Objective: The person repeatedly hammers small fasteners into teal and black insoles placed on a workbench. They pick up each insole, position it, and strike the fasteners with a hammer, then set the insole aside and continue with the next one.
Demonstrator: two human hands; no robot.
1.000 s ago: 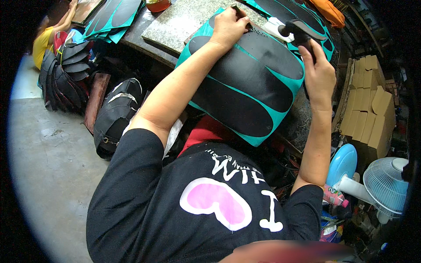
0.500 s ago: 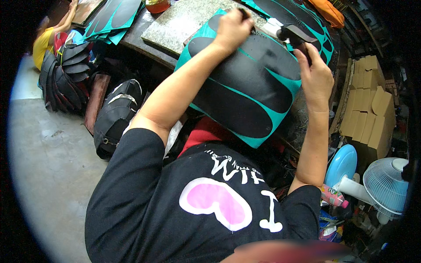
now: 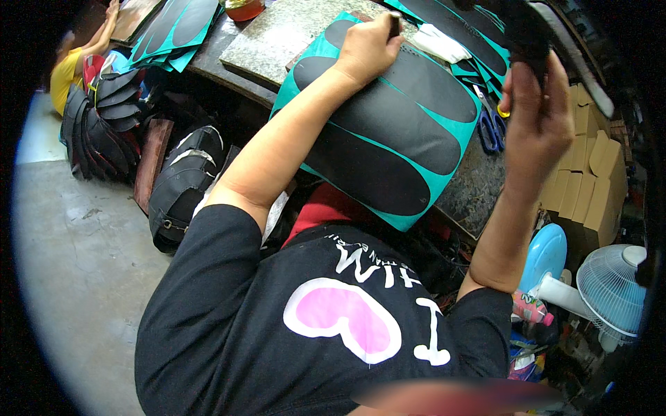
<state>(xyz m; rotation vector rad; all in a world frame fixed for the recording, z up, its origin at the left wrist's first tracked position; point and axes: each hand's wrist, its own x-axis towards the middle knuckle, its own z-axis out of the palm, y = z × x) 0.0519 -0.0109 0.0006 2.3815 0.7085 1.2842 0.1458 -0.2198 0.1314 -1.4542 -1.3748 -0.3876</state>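
My left hand [image 3: 370,54] is closed around a short, dark punch-like tool [image 3: 395,25] with a shiny top, at the far edge of a teal sheet [image 3: 401,220] bearing black sole shapes. The tool's lower end is hidden by my fingers. My right hand [image 3: 540,104], raised at the right and slightly blurred, grips a dark hammer [image 3: 531,35] high above the bench. Its head shows only as a dark mass near the top rim. The teal sheet lies over the bench edge in front of my body.
A pale stone slab [image 3: 277,41] lies beneath the sheet's far side. Blue-handled scissors [image 3: 492,132] and a white cloth [image 3: 440,43] rest right of it. More teal sheets [image 3: 177,31] are stacked left. A fan [image 3: 610,291] and cardboard boxes [image 3: 590,180] stand right; another person [image 3: 66,76] sits far left.
My right hand has lifted the hammer up and to the right, away from the sheet, uncovering the scissors and white cloth. My left hand stays at the sheet's far edge with its tool.
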